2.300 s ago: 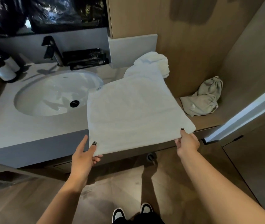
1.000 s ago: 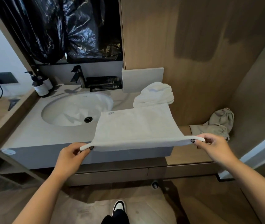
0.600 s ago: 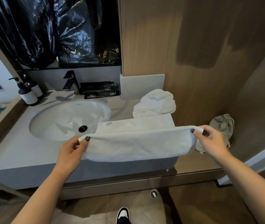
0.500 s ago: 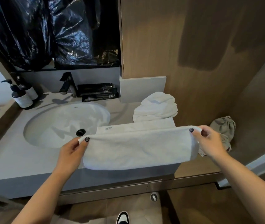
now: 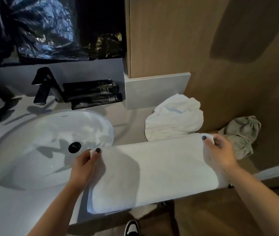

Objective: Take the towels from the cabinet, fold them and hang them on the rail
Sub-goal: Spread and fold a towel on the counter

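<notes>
While folded, the towel (image 5: 159,169) spans between both pinching hands.

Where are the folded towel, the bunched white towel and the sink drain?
folded towel (image 5: 160,169), head view, middle of top layer
bunched white towel (image 5: 174,119), head view, centre of heap
sink drain (image 5: 74,147), head view, black plug

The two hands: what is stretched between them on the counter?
In the head view, a white towel, folded over, spans from the left hand to the right hand; each pinches a far corner of it.
</notes>
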`<action>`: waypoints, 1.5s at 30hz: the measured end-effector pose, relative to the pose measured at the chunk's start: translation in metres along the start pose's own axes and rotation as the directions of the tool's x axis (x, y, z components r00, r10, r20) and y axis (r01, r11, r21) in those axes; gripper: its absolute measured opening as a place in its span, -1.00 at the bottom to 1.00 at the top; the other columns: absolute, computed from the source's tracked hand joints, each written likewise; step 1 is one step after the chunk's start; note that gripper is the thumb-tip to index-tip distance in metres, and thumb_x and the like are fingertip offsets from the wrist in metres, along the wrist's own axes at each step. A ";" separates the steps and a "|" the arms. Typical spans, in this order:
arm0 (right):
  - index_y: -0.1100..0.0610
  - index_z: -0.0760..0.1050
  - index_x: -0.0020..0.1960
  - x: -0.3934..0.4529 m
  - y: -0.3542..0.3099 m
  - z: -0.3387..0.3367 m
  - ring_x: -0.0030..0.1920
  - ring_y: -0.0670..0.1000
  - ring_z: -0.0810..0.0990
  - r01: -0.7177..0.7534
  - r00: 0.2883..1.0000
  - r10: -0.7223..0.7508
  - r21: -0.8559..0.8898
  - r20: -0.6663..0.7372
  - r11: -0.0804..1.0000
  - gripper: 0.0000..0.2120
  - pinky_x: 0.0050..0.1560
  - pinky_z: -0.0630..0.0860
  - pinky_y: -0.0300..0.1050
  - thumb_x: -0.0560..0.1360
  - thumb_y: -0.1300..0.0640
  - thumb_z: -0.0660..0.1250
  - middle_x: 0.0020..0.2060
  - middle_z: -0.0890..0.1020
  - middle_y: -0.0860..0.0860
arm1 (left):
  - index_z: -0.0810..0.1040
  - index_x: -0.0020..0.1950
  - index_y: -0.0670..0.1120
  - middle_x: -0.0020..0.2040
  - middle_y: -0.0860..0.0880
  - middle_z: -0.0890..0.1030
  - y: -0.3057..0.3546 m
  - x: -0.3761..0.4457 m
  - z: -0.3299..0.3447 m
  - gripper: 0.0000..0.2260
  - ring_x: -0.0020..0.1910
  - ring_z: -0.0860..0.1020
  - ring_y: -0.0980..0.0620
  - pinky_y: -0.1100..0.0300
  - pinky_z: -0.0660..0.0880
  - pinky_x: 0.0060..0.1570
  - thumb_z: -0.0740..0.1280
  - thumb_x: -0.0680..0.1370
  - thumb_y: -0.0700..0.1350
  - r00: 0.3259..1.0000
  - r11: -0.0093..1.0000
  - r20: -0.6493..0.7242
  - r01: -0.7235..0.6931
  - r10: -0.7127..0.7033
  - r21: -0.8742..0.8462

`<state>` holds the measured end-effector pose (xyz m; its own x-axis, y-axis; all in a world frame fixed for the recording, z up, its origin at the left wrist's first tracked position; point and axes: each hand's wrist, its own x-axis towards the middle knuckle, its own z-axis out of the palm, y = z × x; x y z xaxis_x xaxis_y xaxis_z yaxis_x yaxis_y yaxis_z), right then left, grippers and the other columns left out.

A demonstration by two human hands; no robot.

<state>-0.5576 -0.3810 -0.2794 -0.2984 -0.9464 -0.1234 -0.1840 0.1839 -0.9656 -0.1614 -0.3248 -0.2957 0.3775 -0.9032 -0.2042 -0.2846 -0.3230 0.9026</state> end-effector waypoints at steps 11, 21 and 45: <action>0.25 0.58 -0.07 0.016 0.001 0.010 -0.20 0.08 0.55 -0.244 0.964 0.228 0.110 0.139 0.963 -0.73 -0.22 0.49 -0.13 0.40 0.05 0.49 -0.19 0.58 0.18 | 0.62 -0.10 -0.21 -0.31 -0.12 0.61 -0.014 0.030 -0.002 -0.68 -0.29 0.56 -0.07 0.08 0.46 -0.22 0.37 0.57 0.06 0.960 0.973 0.166 0.231 -0.226 -0.011; 0.18 0.67 0.08 0.005 -0.021 -0.009 0.02 0.20 0.69 -0.272 0.943 0.254 0.059 0.217 0.960 -0.75 0.22 0.54 0.18 0.44 0.10 0.46 -0.01 0.72 0.14 | 0.59 -0.06 -0.40 -0.14 -0.40 0.62 0.009 -0.001 -0.010 -0.58 -0.21 0.60 -0.22 -0.18 0.55 -0.04 0.45 0.45 0.00 0.975 0.919 0.141 0.211 -0.172 -0.333; 0.09 0.67 0.01 -0.099 -0.043 -0.061 -0.09 0.11 0.71 -0.142 0.986 0.128 0.133 0.110 0.981 -0.90 0.00 0.62 0.05 0.52 0.19 0.41 -0.13 0.74 0.05 | 0.67 0.18 -0.09 0.17 -0.02 0.67 0.027 -0.126 -0.031 -0.77 0.10 0.65 -0.09 -0.13 0.56 0.14 0.43 0.52 -0.12 0.991 0.835 -0.036 0.088 -0.127 -0.543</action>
<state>-0.5776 -0.2793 -0.2120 -0.2144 -0.9385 -0.2706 -0.0138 0.2799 -0.9599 -0.1888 -0.2110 -0.2341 0.4417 -0.8442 -0.3036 0.2734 -0.1956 0.9418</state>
